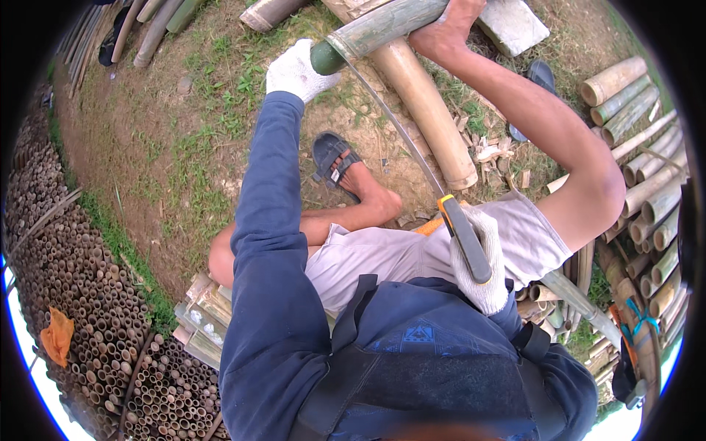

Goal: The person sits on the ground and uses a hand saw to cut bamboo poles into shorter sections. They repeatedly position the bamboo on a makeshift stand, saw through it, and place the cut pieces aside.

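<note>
a: head view, hands?
b: l hand (298, 72) grips green bamboo (397, 28) by its end; r hand (491, 259) wraps saw (465, 239) handle, blade against bamboo.
a: why's the foot (445, 33) on it?
b: prob pins it; pale pole (426, 110) underneath prob props it.
a: edges, room?
b: grassy dirt (213, 140) left of l hand gives space; handle's close to shorts (390, 257).

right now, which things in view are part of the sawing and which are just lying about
In the job:
handsaw, held in the right hand
green bamboo, left hand and bare foot on it
tan pole it lies across

Apparently lying about:
loose dark sandal
wood chips
orange cloth on the stacked bamboo
</note>
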`<control>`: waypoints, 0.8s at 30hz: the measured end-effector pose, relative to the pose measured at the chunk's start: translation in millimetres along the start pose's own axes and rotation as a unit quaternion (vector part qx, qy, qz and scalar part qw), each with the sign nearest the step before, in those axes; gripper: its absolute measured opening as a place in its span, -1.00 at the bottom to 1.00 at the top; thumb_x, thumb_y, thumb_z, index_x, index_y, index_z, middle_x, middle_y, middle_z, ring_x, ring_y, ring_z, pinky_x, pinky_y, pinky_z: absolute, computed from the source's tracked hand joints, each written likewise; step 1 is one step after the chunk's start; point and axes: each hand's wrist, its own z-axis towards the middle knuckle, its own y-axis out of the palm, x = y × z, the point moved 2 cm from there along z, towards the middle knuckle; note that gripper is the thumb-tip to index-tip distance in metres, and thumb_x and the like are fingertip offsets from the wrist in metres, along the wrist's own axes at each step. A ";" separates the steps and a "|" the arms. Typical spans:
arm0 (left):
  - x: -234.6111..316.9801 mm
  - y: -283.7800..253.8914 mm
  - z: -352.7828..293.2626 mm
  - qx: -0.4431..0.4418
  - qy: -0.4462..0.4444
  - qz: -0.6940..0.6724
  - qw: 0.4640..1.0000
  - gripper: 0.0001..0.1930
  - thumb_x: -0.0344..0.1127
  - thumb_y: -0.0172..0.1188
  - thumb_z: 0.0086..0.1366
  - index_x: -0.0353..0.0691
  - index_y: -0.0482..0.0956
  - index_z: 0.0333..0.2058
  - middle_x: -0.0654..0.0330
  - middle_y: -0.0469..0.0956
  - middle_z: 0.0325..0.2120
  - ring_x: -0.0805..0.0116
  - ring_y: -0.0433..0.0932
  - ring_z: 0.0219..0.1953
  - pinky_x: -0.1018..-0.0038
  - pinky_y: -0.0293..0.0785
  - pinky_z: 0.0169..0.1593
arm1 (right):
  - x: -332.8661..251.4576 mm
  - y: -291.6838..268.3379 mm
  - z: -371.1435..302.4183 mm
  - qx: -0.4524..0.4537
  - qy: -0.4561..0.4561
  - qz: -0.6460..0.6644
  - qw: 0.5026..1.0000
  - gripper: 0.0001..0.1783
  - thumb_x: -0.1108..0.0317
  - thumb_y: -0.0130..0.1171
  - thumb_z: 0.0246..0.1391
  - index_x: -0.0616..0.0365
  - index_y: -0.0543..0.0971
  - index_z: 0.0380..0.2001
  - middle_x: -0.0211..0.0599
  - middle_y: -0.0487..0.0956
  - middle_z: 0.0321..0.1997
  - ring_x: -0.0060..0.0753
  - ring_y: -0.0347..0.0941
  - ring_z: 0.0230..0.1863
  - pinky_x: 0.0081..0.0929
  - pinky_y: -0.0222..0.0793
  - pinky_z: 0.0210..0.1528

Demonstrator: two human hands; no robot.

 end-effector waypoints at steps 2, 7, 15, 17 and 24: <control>0.1 0.1 1.1 0.004 -0.007 -0.006 1.000 -0.15 0.29 0.63 -0.03 -0.08 0.62 0.16 -0.05 0.76 0.02 -0.08 0.76 0.05 0.11 0.66 0.18 | 21.7 40.2 64.0 -0.023 0.078 0.046 0.996 -0.41 0.58 0.30 0.20 0.23 0.48 0.31 0.04 0.61 0.19 -0.03 0.64 0.25 -0.27 0.51 0.30; 2.4 -6.2 1.5 0.031 0.002 0.001 1.000 -0.10 0.32 0.63 -0.06 -0.08 0.63 0.19 -0.06 0.76 0.02 -0.09 0.76 0.06 0.11 0.66 0.18 | 56.3 121.6 155.6 0.031 -0.056 0.095 0.993 -0.42 0.42 0.38 0.20 0.08 0.49 0.28 -0.06 0.63 0.15 -0.01 0.66 0.10 -0.20 0.56 0.18; -0.8 -4.4 -0.6 0.007 0.016 0.010 1.000 -0.15 0.31 0.60 -0.01 -0.06 0.61 0.18 -0.05 0.75 0.03 -0.06 0.74 0.08 0.13 0.63 0.21 | 6.5 4.0 -21.4 -0.016 0.062 -0.018 0.998 -0.43 0.62 0.33 0.19 0.24 0.52 0.28 0.00 0.62 0.19 -0.05 0.61 0.23 -0.23 0.48 0.34; -0.3 -2.1 -0.1 -0.005 0.001 0.006 1.000 -0.18 0.28 0.59 0.00 -0.06 0.62 0.16 -0.05 0.75 0.02 -0.06 0.75 0.07 0.13 0.65 0.19 | -8.8 -7.6 -22.4 -0.028 0.070 -0.059 0.995 -0.43 0.62 0.31 0.22 0.24 0.51 0.30 -0.01 0.62 0.21 -0.12 0.61 0.23 -0.26 0.48 0.34; 10.6 -7.3 -9.2 0.032 -0.023 -0.029 0.999 -0.25 0.23 0.57 0.02 -0.07 0.64 0.12 -0.04 0.75 -0.01 -0.03 0.76 0.05 0.12 0.66 0.18 | 56.4 103.6 163.2 -0.007 -0.070 0.131 0.989 -0.47 0.43 0.37 0.26 0.04 0.50 0.27 -0.10 0.66 0.07 -0.17 0.67 0.08 -0.31 0.54 0.17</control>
